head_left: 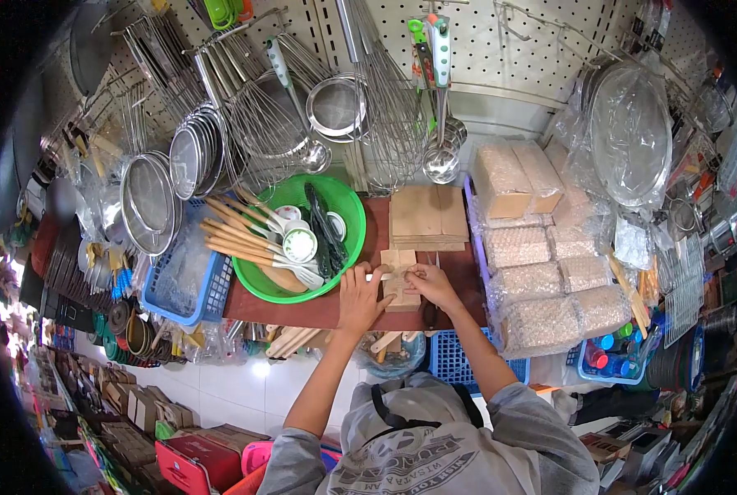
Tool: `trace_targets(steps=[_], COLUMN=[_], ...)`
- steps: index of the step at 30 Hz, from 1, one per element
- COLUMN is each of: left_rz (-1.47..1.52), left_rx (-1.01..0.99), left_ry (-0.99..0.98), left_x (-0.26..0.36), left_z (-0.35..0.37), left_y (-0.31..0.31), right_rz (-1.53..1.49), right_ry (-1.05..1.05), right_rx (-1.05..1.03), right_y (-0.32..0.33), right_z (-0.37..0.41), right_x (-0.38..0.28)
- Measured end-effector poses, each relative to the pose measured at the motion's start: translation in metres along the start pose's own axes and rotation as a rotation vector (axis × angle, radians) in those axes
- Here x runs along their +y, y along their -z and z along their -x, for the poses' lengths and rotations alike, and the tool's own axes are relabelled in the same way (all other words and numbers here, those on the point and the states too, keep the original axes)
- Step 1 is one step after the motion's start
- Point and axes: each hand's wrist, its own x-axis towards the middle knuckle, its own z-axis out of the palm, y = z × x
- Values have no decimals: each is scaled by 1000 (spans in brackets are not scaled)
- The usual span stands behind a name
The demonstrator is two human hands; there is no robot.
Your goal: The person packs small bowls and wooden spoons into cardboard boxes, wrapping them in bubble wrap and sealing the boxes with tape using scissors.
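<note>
A small brown cardboard piece lies on the dark red table between my hands. My left hand is at its left side, its fingers closed around something small and white. My right hand pinches at the cardboard's right edge; what its fingertips hold is too small to make out. Dark-handled scissors lie beside my right wrist, partly hidden by it. Just behind my hands is a stack of flat brown boxes. To the left, a green basin holds wooden-handled utensils, black items and white round ones.
Bubble-wrapped boxes fill a purple-edged basket on the right. A blue basket stands left of the basin. Whisks, strainers and ladles hang above the table's back. A blue crate sits below the front edge.
</note>
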Motion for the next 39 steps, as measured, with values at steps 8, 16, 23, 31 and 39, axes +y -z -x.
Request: trace_targets(steps=[8, 16, 23, 31, 39], left_rz=[37, 17, -23, 91, 189], left_rx=[6, -85, -135, -126, -80], left_ry=[-38, -108, -111, -143, -151], left_x=[-1, -1, -4, -11, -9], left_z=[1, -14, -17, -17, -11], left_y=[-5, 9, 13, 8, 8], right_rz=[-5, 95, 121, 138, 152], right_ry=[28, 28, 0, -53, -51], right_rx=[115, 151, 139, 184, 190], right_y=[0, 0, 0, 1, -1], right_z=[6, 6, 1, 0, 3], right_x=[12, 13, 10, 6, -1])
